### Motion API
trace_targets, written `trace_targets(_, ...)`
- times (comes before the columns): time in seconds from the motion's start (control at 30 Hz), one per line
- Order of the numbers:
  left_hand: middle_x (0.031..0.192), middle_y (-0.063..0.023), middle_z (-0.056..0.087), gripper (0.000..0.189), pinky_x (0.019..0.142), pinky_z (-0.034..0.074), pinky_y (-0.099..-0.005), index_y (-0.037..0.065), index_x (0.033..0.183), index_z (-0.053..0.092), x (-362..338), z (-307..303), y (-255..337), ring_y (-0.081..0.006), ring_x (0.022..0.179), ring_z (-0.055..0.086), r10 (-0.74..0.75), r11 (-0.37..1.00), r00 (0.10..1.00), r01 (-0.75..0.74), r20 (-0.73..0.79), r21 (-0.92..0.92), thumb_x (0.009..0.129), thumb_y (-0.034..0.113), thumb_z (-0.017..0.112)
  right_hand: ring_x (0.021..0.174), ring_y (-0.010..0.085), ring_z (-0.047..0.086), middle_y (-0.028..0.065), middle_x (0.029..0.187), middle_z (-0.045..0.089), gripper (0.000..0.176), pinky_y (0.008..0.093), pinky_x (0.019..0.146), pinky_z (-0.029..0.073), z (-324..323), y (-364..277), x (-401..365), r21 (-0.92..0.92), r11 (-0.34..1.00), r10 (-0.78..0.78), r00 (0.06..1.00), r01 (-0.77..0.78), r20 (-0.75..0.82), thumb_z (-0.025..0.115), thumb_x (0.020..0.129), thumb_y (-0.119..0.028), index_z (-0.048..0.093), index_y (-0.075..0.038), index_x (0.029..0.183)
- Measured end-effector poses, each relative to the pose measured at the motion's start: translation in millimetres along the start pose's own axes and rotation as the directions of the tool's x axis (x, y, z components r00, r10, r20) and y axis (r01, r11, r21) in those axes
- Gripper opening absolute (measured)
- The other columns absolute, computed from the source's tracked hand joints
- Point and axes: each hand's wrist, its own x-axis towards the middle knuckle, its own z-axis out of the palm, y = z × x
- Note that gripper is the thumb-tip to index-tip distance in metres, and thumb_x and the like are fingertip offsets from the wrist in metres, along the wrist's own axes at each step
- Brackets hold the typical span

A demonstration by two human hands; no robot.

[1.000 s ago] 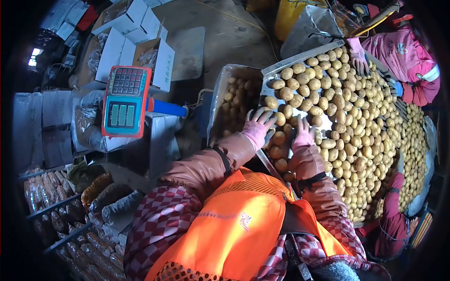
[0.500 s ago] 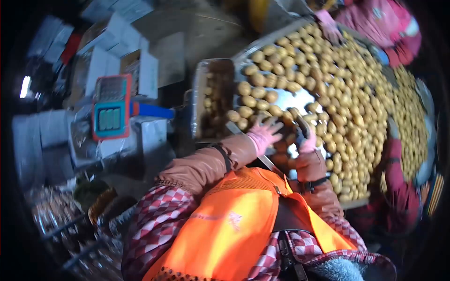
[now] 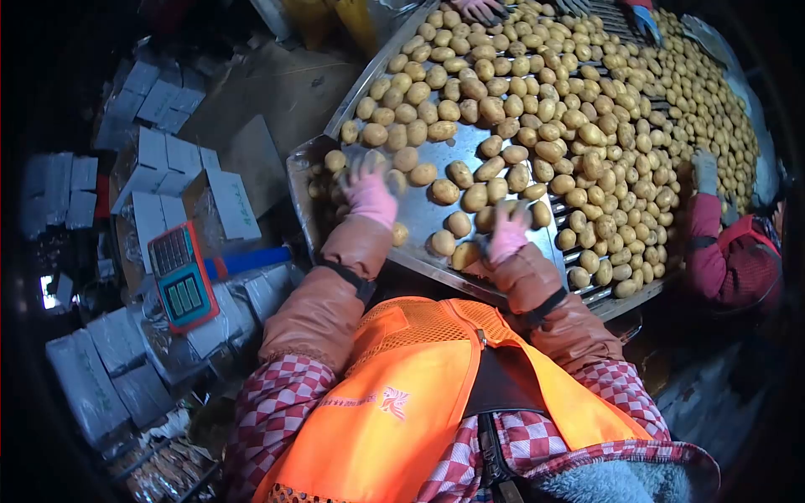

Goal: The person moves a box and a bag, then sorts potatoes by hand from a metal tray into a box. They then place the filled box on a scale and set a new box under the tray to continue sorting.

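A thick spread of yellow-brown potatoes point(image 3: 579, 168) lies over a metal sorting table point(image 3: 444, 155), whose bare steel shows near me. At its left end, my left hand point(image 3: 371, 193), in a pink glove with greyish fingers, is spread over several potatoes; motion blurs the fingertips. My right hand point(image 3: 508, 230), gloved the same way, is by the near edge beside a few loose potatoes, its fingers stretched forward and somewhat blurred. No potato shows in either grip. Below my left hand, the table's left end holds more potatoes, partly in shadow.
Co-workers' gloved hands reach in at the far edge point(image 3: 480, 8) and at the right point(image 3: 704, 172). A scale display point(image 3: 183, 281) in red and teal stands on my left among white cartons point(image 3: 231, 205). Metal rollers show between potatoes on the right.
My view has shifted, showing the table higher up. My hands have moved apart, the left one out to the table's left end. Loose potatoes now lie over the bare steel between them.
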Motion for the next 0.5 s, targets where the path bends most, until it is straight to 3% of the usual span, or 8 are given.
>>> trace_targets(0.1,0.136,-0.0011,0.053,0.034,0.114,0.02,-0.0521,0.022,0.117,0.066,43.6,-0.3,52.4,-0.024,0.134,0.04,0.227,0.972,0.974,-0.227,-0.007,-0.059,0.084,0.031,0.064,0.135,0.0433,0.04,0.0301,0.151,0.031,0.08,0.045,0.111,0.038,-7.3,-11.1,8.0,0.355,0.919,-0.245,0.954,0.17,0.176,0.079,0.077,-0.028,0.041,-0.013,0.146)
trace_targets(0.17,0.141,-0.0056,0.05,0.038,0.114,0.023,-0.0525,0.022,0.123,0.063,86.0,15.5,70.1,-0.0249,0.136,0.041,0.24,0.969,0.967,-0.234,0.085,-0.078,0.087,0.034,0.063,0.123,0.0421,0.053,0.0261,0.14,0.046,0.064,0.0418,0.102,0.046,19.3,3.7,14.6,0.416,0.813,-0.379,0.912,0.409,-0.157,0.074,0.079,-0.018,0.05,-0.01,0.138)
trace_targets(0.23,0.147,-0.0062,0.047,0.053,0.117,0.021,-0.055,0.028,0.137,0.053,131.3,9.6,88.3,-0.0244,0.141,0.036,0.2,0.98,0.922,-0.187,0.331,-0.072,0.088,0.046,0.064,0.121,0.0303,0.057,0.0187,0.135,0.055,0.057,0.0359,0.099,0.048,10.1,7.7,1.4,0.672,0.703,-0.227,0.969,0.233,-0.097,0.069,0.085,-0.009,0.051,-0.006,0.139)
trace_targets(0.3,0.148,-0.0062,0.045,0.066,0.116,0.019,-0.0599,0.03,0.142,0.048,157.6,18.1,94.9,-0.0264,0.144,0.031,0.222,0.972,0.923,-0.233,0.313,-0.001,0.084,0.055,0.066,0.122,0.0231,0.057,0.0148,0.135,0.057,0.053,0.0334,0.104,0.045,6.6,20.1,-13.1,0.889,0.453,-0.086,0.99,-0.064,0.115,0.066,0.088,-0.003,0.051,-0.005,0.139)
trace_targets(0.37,0.149,-0.0061,0.044,0.071,0.114,0.019,-0.0635,0.03,0.143,0.046,150.4,26.2,100.5,-0.0286,0.146,0.027,0.207,0.978,0.922,-0.206,0.326,-0.038,0.081,0.059,0.066,0.116,0.0211,0.058,0.0117,0.128,0.059,0.05,0.0336,0.095,0.049,-6.3,26.8,-28.8,0.912,0.399,0.057,0.995,-0.094,0.078,0.065,0.093,-0.013,0.05,-0.003,0.14)
trace_targets(0.43,0.149,-0.0059,0.044,0.072,0.113,0.018,-0.0662,0.03,0.142,0.047,136.4,24.9,91.2,-0.0304,0.147,0.024,0.197,0.979,0.909,-0.205,0.367,-0.017,0.08,0.061,0.066,0.118,0.0226,0.058,0.0136,0.13,0.059,0.048,0.0349,0.098,0.049,-4.4,43.4,-38.4,0.995,0.074,0.111,0.992,-0.062,0.053,0.064,0.093,-0.009,0.049,-0.001,0.138)
trace_targets(0.47,0.149,-0.0057,0.045,0.071,0.113,0.017,-0.0671,0.03,0.142,0.048,124.4,19.7,83.6,-0.0311,0.147,0.022,0.208,0.972,0.891,-0.233,0.403,0.014,0.08,0.06,0.066,0.119,0.0234,0.058,0.0142,0.131,0.059,0.046,0.0355,0.101,0.048,-3.9,55.7,-36.7,0.958,0.271,0.159,0.986,-0.094,0.052,0.061,0.093,-0.004,0.049,0.002,0.137)
trace_targets(0.5,0.148,-0.0055,0.045,0.07,0.112,0.017,-0.0681,0.031,0.141,0.049,109.5,12.6,74.9,-0.0319,0.147,0.021,0.214,0.965,0.872,-0.26,0.44,0.045,0.08,0.06,0.066,0.12,0.0225,0.058,0.0127,0.129,0.06,0.047,0.0344,0.101,0.047,0.2,64.2,-37.0,0.987,0.129,0.169,0.983,-0.098,0.075,0.061,0.093,-0.002,0.049,0.001,0.138)
